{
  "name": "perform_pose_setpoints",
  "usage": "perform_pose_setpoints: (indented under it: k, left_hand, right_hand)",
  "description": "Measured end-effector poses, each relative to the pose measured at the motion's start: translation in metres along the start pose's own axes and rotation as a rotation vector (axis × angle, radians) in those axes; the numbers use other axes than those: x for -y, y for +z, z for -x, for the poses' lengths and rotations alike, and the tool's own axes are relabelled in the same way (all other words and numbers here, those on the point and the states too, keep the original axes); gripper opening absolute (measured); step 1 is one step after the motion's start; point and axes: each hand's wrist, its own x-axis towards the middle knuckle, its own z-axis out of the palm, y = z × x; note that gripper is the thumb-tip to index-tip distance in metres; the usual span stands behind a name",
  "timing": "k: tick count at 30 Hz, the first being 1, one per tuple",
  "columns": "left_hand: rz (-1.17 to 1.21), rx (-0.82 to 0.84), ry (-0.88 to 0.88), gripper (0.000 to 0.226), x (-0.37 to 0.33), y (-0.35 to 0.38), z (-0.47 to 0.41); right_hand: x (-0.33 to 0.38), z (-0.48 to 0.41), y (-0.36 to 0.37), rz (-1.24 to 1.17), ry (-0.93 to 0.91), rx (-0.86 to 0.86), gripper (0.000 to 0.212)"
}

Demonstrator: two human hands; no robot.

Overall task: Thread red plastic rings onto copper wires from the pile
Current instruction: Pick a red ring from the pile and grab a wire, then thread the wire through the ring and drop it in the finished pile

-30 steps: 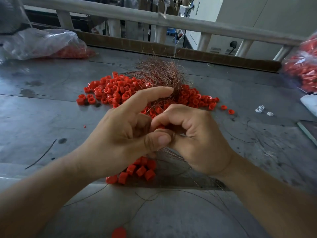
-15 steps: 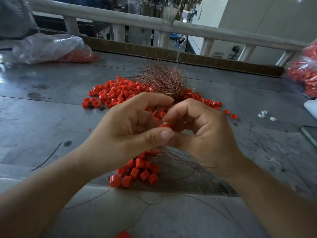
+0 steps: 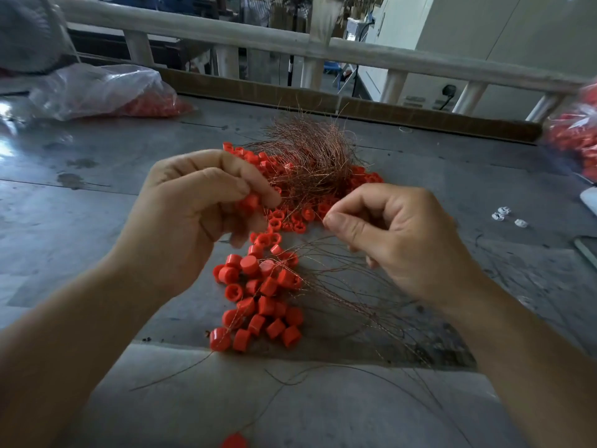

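My left hand (image 3: 193,215) pinches a red plastic ring (image 3: 250,202) between thumb and fingers, a little above the table. My right hand (image 3: 397,234) is closed, its thumb and forefinger pinched on thin copper wire near the fingertips. Between and behind the hands lies a tangled bundle of copper wires (image 3: 310,153) on top of a loose pile of red rings (image 3: 290,218). Nearer to me lies a group of red rings threaded on wires (image 3: 258,302), with the wires (image 3: 349,286) fanning out to the right under my right hand.
The grey metal table (image 3: 97,221) has a low wooden rim and a railing at the back. A clear plastic bag of red rings (image 3: 106,92) lies at the back left, another bag (image 3: 575,137) at the right edge. Small white parts (image 3: 505,216) lie to the right.
My hands were pressed together at the centre; they have now come apart, the left one moving left with a ring, the right one moving right with wire. The view has tilted down slightly.
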Motion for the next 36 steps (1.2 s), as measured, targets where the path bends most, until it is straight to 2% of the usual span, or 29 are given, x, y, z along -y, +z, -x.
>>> perform_pose_setpoints:
  k: [2,5,7,9,12,17,20,23,27,30,33,36]
  left_hand:
    - [-0.094,-0.089,-0.027,0.025,0.001,-0.001,-0.003]
    - [-0.218,-0.309,-0.062,0.034,0.008,-0.010,-0.013]
    - [-0.348,-0.441,-0.052,0.029,0.012,-0.021,-0.020]
    - [-0.575,-0.521,-0.019,0.020,0.017,-0.032,-0.025]
    - [-0.925,-0.495,-0.022,0.016,0.026,-0.038,-0.026]
    - [-1.155,-0.332,-0.041,0.018,0.037,-0.034,-0.029]
    - [-1.324,-0.235,-0.101,0.021,0.041,-0.031,-0.033]
    - [-1.349,-0.205,-0.101,0.007,0.040,-0.027,-0.033]
    - [-1.332,-0.215,-0.062,0.006,0.039,-0.030,-0.031]
    - [-1.213,-0.283,-0.011,0.011,0.035,-0.028,-0.029]
    - [-1.134,-0.276,0.059,0.021,0.029,-0.023,-0.026]
    - [-1.088,-0.218,0.151,0.014,0.025,-0.015,-0.021]
  right_hand:
    - [-0.005,-0.001,0.002,0.157,0.046,0.060,0.018]
    - [-0.010,-0.001,0.006,0.372,0.130,0.177,0.019]
    - [-0.013,-0.001,0.005,0.444,0.157,0.203,0.016]
    - [-0.013,-0.001,0.004,0.465,0.159,0.187,0.023]
    - [-0.010,0.000,0.001,0.505,0.141,0.145,0.045]
    - [-0.012,-0.003,-0.001,0.558,0.157,0.033,0.038]
    - [-0.018,-0.007,-0.002,0.536,0.188,-0.001,0.043]
    - [-0.026,-0.009,-0.005,0.511,0.222,-0.002,0.040]
    - [-0.036,-0.011,-0.005,0.537,0.209,-0.023,0.019]
    - [-0.039,-0.014,-0.004,0.558,0.195,-0.019,0.009]
    - [-0.044,-0.018,-0.001,0.519,0.159,0.020,0.019]
    - [-0.048,-0.023,0.000,0.531,0.157,-0.030,0.023]
